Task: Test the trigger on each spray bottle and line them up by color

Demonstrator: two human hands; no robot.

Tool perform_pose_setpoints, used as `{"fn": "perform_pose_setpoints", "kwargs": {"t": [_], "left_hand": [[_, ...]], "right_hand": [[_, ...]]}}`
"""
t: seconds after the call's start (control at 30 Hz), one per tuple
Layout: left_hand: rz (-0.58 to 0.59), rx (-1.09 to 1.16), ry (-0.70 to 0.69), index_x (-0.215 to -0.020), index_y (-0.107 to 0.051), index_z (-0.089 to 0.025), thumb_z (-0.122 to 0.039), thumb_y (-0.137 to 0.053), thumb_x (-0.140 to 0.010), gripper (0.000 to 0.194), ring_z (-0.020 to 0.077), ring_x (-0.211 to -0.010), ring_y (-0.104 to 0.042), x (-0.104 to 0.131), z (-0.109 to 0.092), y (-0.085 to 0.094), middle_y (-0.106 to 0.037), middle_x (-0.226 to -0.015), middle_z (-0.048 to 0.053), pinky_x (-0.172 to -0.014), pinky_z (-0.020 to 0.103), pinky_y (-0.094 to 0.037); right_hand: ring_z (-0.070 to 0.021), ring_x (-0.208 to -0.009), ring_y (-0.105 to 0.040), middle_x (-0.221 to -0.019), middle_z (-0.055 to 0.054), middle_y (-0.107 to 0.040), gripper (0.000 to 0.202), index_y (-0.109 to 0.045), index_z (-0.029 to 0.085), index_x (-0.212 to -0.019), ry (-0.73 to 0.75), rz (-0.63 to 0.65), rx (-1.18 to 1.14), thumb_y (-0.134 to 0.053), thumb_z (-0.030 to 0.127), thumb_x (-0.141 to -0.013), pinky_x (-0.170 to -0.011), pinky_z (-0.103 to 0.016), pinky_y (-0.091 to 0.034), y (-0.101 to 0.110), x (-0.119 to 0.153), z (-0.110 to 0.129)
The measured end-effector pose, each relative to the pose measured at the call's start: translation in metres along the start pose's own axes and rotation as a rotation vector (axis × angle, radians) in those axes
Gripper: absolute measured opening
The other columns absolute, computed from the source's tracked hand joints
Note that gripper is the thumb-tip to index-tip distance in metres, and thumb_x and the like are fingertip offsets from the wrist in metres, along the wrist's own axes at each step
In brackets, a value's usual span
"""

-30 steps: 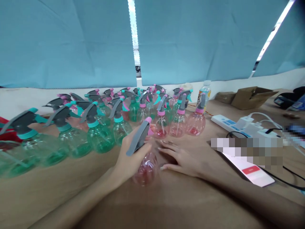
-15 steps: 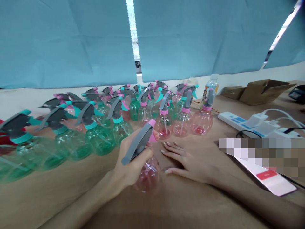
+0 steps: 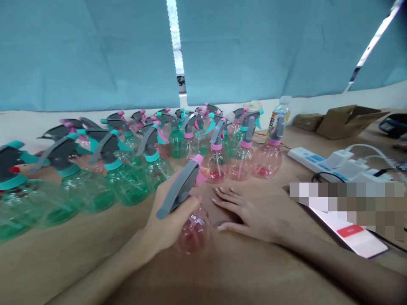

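My left hand (image 3: 168, 212) is wrapped round the neck of a pink spray bottle (image 3: 194, 233) with a grey and pink trigger head. The bottle stands close to upright at the middle front, its neck partly hidden by my fingers. Flat on the table, my right hand (image 3: 244, 214) lies open just to the right of that bottle, fingers spread and holding nothing. Beyond my hands, a row of pink spray bottles (image 3: 216, 163) stands at centre right. Several green spray bottles (image 3: 127, 184) with turquoise collars line the left side.
To the right are a white power strip (image 3: 313, 159) with plugged-in chargers and a lit phone (image 3: 346, 226), partly blurred out. A cardboard box (image 3: 340, 123) and a labelled drink bottle (image 3: 281, 112) stand at the back. Blue cloth (image 3: 238, 51) covers the wall.
The view has shifted slightly, so most things sit a little further left or higher. My left hand keeps its hold on the pink spray bottle, and my right hand stays flat.
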State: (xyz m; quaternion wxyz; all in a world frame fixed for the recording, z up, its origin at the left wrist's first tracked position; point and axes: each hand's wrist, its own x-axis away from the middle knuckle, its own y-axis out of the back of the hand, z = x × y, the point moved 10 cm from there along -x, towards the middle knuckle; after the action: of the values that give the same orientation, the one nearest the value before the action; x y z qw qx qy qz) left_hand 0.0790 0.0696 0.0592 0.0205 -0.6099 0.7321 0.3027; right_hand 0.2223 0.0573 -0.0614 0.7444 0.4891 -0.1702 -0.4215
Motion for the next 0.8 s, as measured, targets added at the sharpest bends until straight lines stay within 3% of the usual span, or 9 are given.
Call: {"fn": "perform_pose_setpoints", "kwargs": {"t": [0.27,0.4,0.53,0.8], "left_hand": [[0.004,0.038,0.103,-0.096,-0.058,-0.024,-0.027,-0.059,-0.072,0.024,0.0196,-0.075,-0.064,0.0001,0.0083,-0.0026,-0.067,-0.086,0.001,-0.074,0.034,-0.052],[0.002,0.024,0.111,-0.086,-0.057,-0.024,-0.029,-0.057,-0.073,0.014,0.018,-0.067,-0.062,0.0,0.0084,-0.002,-0.066,-0.079,0.0,-0.066,0.032,-0.051],[0.007,0.009,0.099,-0.081,-0.056,-0.023,-0.031,-0.056,-0.073,0.011,0.0172,-0.065,-0.061,0.0,0.0086,-0.0024,-0.065,-0.076,0.0,-0.062,0.031,-0.05],[0.021,0.032,0.133,-0.087,-0.055,-0.023,-0.03,-0.057,-0.072,0.017,0.0167,-0.064,-0.061,-0.0004,0.0102,-0.0044,-0.065,-0.078,0.0,-0.064,0.031,-0.051]], "right_hand": [[-0.0271,-0.144,-0.02,-0.156,-0.01,-0.024,0.075,-0.037,0.02,-0.146,0.001,0.022,0.016,-0.047,0.065,-0.088,-0.117,-0.05,-0.018,0.0016,-0.0001,0.0026],[-0.028,-0.144,-0.021,-0.155,-0.011,-0.025,0.076,-0.039,0.017,-0.145,-0.012,0.034,0.012,-0.046,0.067,-0.088,-0.117,-0.051,-0.018,0.0028,-0.0009,0.004],[-0.027,-0.144,-0.021,-0.155,-0.009,-0.025,0.074,-0.037,0.021,-0.146,-0.001,0.013,0.003,-0.048,0.065,-0.088,-0.117,-0.051,-0.019,0.0029,-0.0003,0.0034],[-0.0277,-0.144,-0.021,-0.155,-0.009,-0.025,0.072,-0.037,0.022,-0.146,-0.005,0.006,-0.007,-0.049,0.064,-0.088,-0.116,-0.052,-0.02,0.0015,0.0008,0.0021]]}}
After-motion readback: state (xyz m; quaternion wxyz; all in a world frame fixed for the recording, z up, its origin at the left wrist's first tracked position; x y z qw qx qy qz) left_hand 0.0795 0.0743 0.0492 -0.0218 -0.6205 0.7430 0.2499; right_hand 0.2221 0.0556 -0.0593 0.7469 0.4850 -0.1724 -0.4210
